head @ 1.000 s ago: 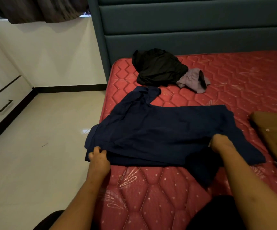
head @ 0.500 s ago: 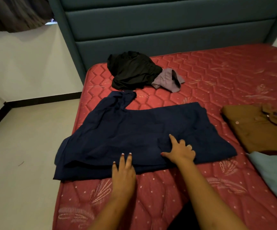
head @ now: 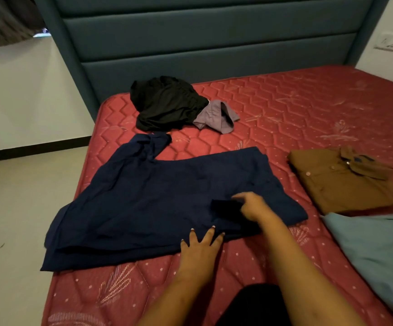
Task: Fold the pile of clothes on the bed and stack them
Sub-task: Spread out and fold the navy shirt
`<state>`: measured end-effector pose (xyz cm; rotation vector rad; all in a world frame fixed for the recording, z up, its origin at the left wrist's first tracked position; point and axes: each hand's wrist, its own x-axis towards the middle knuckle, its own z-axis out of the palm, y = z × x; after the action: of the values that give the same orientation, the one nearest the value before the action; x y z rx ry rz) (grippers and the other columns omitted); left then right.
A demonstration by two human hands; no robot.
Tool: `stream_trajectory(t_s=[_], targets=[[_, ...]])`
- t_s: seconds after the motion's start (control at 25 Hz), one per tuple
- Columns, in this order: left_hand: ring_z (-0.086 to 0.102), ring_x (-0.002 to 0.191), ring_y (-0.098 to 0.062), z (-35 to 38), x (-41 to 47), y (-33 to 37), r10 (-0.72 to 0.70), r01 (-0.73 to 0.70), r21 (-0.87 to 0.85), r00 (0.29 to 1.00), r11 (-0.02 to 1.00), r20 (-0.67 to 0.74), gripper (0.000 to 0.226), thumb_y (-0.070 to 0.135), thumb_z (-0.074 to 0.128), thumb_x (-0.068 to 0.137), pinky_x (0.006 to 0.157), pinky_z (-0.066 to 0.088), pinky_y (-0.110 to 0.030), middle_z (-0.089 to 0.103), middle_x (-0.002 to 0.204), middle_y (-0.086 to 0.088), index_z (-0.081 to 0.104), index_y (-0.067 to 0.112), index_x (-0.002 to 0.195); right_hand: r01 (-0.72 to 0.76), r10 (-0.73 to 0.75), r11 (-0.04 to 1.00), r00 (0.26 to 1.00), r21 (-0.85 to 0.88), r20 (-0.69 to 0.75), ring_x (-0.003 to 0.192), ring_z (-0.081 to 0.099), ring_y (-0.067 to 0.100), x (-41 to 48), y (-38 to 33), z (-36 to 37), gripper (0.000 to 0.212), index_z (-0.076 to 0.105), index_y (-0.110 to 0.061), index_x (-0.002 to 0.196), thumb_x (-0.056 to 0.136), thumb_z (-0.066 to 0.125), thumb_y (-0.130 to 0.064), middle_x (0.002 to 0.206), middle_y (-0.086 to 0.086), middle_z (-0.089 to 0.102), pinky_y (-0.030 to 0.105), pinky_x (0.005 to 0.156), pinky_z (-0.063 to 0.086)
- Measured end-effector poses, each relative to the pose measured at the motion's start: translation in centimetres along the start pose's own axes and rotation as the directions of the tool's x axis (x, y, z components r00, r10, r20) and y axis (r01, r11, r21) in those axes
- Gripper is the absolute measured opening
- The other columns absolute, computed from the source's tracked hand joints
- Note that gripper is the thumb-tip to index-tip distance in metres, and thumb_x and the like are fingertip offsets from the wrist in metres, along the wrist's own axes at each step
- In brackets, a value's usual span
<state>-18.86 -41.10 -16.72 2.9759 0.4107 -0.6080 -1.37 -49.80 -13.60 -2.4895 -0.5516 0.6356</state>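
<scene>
Fingers of L hand flat on navy garment | R hand now pinches fold

On mattress: spread garment centre; crumpled pile behind it; folded shirt to R, cloth before that.
</scene>
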Motion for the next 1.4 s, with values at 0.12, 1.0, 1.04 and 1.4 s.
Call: stream_trajectory(t_s=[0.12, 1.0, 1.04, 1.4], targets=[[0.044, 0.127, -0.037, -1.8, 0.6, 1.5, 0.017, -0.030, -0.110, 0.993, 0.994, -0.114, 0.071, 0.015, 0.048, 0.090, 0.104, 0.032, -0.048, 0.042, 0.145, -0.002, 0.014, 0.036, 0.148, -0.079, 0.194, 0.849, 0.967, 0.522, -0.168, 0.093, 0.063, 0.026, 0.8, 4.6, -4.1, 0.049, 0.063, -0.006, 0.122, 0.082, 0.043, 0.014, 0.111, 0.011, 0.066, 0.022, 0.072, 0.053], [0.012, 0.148, -0.020, 4.5, 2.4, -15.7, -0.446, 0.327, -0.337, 0.808, 0.883, -0.385, 0.089, 0.082, 0.000, 0.077, 0.117, 0.008, -0.048, 0.018, 0.160, 0.001, 0.022, 0.037, 0.151, -0.205, 0.064, 0.769, 0.967, -0.605, -0.247, 0.149, -0.004, 0.018, 3.3, 10.6, -0.3, 0.058, -0.003, -0.034, 0.153, 0.100, 0.015, -0.051, 0.162, -0.009, -0.002, 0.051, 0.118, 0.002], [0.013, 0.148, -0.020, 5.0, 0.6, -17.8, -0.486, 0.360, -0.357, 0.788, 0.862, -0.378, 0.086, 0.080, 0.001, 0.079, 0.117, 0.010, -0.047, 0.019, 0.160, 0.001, 0.021, 0.037, 0.151, -0.225, 0.058, 0.776, 0.956, -0.589, -0.289, 0.149, -0.005, 0.020, 3.4, 8.3, 0.6, 0.060, 0.001, -0.028, 0.154, 0.101, 0.019, -0.048, 0.162, -0.006, -0.002, 0.052, 0.118, 0.002], [-0.005, 0.149, -0.015, 7.6, -7.0, -25.4, -0.622, 0.470, -0.457, 0.732, 0.756, -0.277, 0.076, 0.073, -0.013, 0.078, 0.113, 0.001, -0.060, -0.006, 0.160, 0.012, 0.002, 0.048, 0.148, 0.655, -0.653, 0.633, 0.738, -0.413, 0.171, 0.148, 0.006, 0.014, -3.9, -18.7, 25.8, 0.075, 0.015, -0.023, 0.154, 0.090, 0.000, -0.059, 0.160, -0.007, 0.013, 0.039, 0.116, -0.013]])
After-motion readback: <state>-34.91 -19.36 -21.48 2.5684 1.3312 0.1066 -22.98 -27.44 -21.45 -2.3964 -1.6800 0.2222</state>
